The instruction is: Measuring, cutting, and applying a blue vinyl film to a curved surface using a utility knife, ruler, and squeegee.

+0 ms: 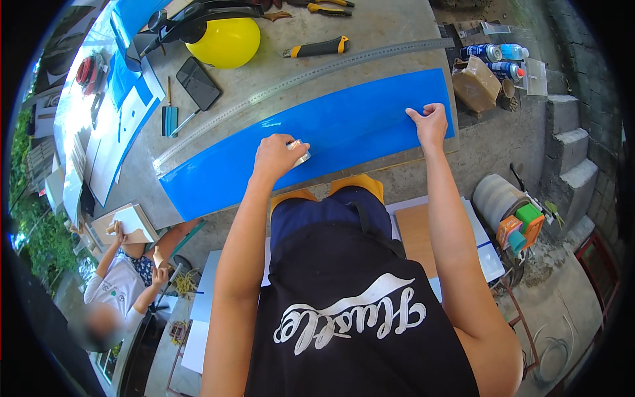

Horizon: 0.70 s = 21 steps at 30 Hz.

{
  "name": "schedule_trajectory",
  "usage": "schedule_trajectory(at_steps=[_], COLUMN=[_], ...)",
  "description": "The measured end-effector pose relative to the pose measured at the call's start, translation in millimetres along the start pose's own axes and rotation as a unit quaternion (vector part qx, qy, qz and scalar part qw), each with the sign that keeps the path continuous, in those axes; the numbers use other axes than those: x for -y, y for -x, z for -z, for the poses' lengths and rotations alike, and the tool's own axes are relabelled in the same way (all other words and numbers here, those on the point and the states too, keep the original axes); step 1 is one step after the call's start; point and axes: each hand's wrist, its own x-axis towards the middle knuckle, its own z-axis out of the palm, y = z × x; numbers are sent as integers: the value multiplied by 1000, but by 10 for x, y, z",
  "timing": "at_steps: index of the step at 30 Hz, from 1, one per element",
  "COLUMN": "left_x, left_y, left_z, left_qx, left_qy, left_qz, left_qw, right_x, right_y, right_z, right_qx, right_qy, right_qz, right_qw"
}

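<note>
A long blue sheet with a glossy surface lies across the table in front of me. Over its near middle, my left hand is closed around a small shiny roll of tape, whose lower part shows past the fingers. My right hand hovers at the sheet's right end with thumb and forefinger pinched. Whatever is between those fingertips is too fine to make out. Along the sheet's far edge runs a long metal ruler.
Beyond the ruler lie a utility knife, a phone, a blue-edged scraper and a yellow round object. Spray cans and a brown block stand at right. Another person sits at lower left, handling a board.
</note>
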Motion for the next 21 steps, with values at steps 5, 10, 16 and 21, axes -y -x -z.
schedule_trajectory(at_steps=[5,10,16,21], left_x=[122,176,217,172], left_y=[-29,-38,-80,-81], left_z=[-92,-166,-179,-122], left_qx=[-69,-92,-86,-76], left_qy=[-14,-1,11,19], left_qz=[-77,-97,-100,-96], left_qw=[994,991,991,992], right_x=[12,253,-5,-167], right_y=[-80,-53,-110,-118], right_z=[-44,6,24,58], right_qx=[24,28,51,72], right_qy=[17,75,54,30], right_qz=[-13,-88,-16,89], right_qw=[999,993,997,993])
